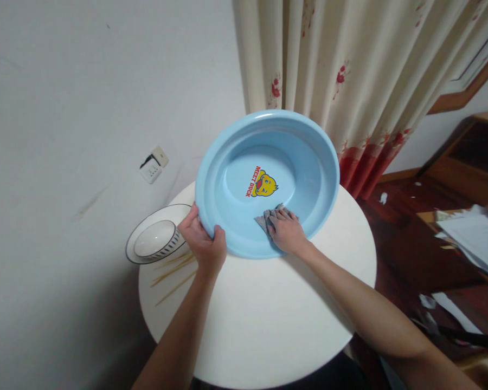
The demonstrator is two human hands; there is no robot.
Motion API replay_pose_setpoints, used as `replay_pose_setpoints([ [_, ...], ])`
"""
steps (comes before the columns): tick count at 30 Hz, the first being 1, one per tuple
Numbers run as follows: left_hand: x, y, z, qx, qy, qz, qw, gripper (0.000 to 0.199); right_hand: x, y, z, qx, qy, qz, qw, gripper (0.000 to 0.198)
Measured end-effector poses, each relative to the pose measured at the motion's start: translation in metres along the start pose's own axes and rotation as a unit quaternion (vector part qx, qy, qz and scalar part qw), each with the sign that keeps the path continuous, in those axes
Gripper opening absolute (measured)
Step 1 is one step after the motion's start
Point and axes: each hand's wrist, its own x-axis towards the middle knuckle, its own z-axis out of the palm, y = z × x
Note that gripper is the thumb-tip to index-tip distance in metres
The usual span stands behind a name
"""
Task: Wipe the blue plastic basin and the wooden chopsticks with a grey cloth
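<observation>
Your left hand (205,245) gripping the light-blue plastic basin (264,154) by its rim, your right hand (288,233) holding gray cloth (264,220) against its inside, basin tilted over the white counter's (264,319) far edge

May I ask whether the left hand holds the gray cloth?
No, the left hand grips the blue basin; the right hand holds the gray cloth.
</observation>
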Motion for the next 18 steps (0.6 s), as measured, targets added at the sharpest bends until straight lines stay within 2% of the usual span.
replay_pose_setpoints([
  [4, -0.002, -0.001, -0.001, -0.030, -0.013, 0.028, 0.999, 0.069, 0.002, -0.001, 0.003, 0.000, 0.002, 0.008, 1.000, 0.043],
  [7, -0.001, 0.000, -0.005, -0.033, -0.070, 0.042, 0.996, 0.078, 0.004, -0.001, 0.005, 0.015, 0.003, 0.012, 1.000, 0.042],
  [10, -0.007, -0.003, -0.010, 0.009, -0.146, 0.051, 0.988, 0.087, 0.006, -0.002, 0.007, 0.055, 0.004, 0.008, 0.998, 0.046],
  [12, -0.013, -0.006, -0.011, 0.040, -0.170, 0.045, 0.984, 0.091, 0.007, -0.003, 0.009, 0.090, 0.003, -0.007, 0.996, 0.049],
  [18, -0.019, -0.003, -0.007, -0.006, -0.106, -0.029, 0.994, 0.121, 0.007, -0.007, 0.015, 0.204, -0.005, -0.149, 0.967, 0.051],
])
